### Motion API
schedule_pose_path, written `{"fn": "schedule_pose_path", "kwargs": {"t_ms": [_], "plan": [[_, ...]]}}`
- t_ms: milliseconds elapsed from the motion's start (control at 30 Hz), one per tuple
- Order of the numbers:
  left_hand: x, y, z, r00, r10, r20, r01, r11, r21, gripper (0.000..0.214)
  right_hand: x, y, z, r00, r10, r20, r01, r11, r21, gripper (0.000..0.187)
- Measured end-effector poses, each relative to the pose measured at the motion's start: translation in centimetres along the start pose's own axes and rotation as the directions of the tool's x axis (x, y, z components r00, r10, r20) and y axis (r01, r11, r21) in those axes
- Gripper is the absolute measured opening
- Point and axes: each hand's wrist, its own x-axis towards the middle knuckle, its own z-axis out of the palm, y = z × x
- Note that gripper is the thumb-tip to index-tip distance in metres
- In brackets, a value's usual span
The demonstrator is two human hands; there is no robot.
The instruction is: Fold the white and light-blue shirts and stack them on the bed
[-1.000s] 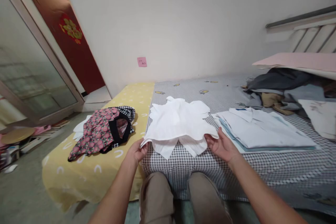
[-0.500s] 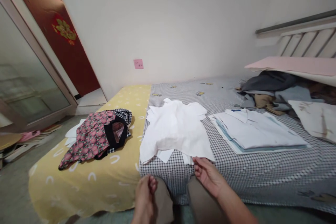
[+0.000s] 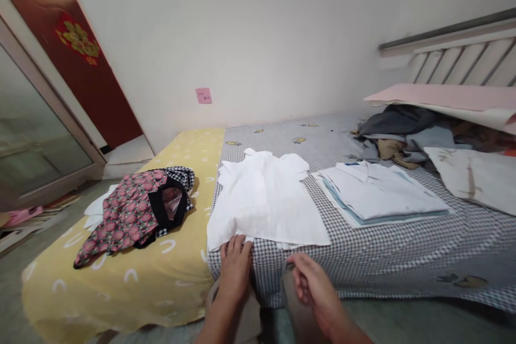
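A white short-sleeved shirt (image 3: 266,199) lies spread on the checked bedsheet in front of me, its collar toward the wall and its hem near the bed's edge. My left hand (image 3: 236,266) rests at the left part of that hem, fingers stretched forward and touching the cloth. Just below the hem on the right, my right hand (image 3: 316,285) hovers apart from the shirt over my knee. Its fingers are curled in, with nothing seen in them.
On the yellow sheet (image 3: 173,274) at left lies a heap with a pink floral garment (image 3: 124,215). A stack of folded shirts (image 3: 382,193) sits at right. Behind it are rumpled dark clothes (image 3: 399,123) under a pink board (image 3: 439,98). A wall (image 3: 262,37) bounds the bed's far side.
My left hand has moved forward onto the hem, which now lies flatter, covering most of the white cloth below it. My right hand has left the hem and drawn back. The view has shifted slightly right.
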Motion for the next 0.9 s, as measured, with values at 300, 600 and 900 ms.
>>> {"fn": "schedule_pose_path", "kwargs": {"t_ms": [300,600,900], "plan": [[-0.7,-0.4,1.4,0.998,-0.039,-0.055,0.036,0.998,-0.048,0.052,3.2,-0.5,5.1,0.939,0.231,0.254,-0.295,0.922,0.252,0.064],[3.6,0.1,-2.0,0.992,-0.086,0.095,0.096,0.989,-0.111,0.027,10.7,-9.3,3.4,0.847,-0.488,0.211,0.503,0.608,-0.614,0.059],[6.5,1.5,-3.4,1.000,-0.019,-0.003,0.016,0.918,-0.396,0.025,8.6,-8.0,-1.5,0.687,-0.230,0.689,0.723,0.119,-0.681,0.071]]}}
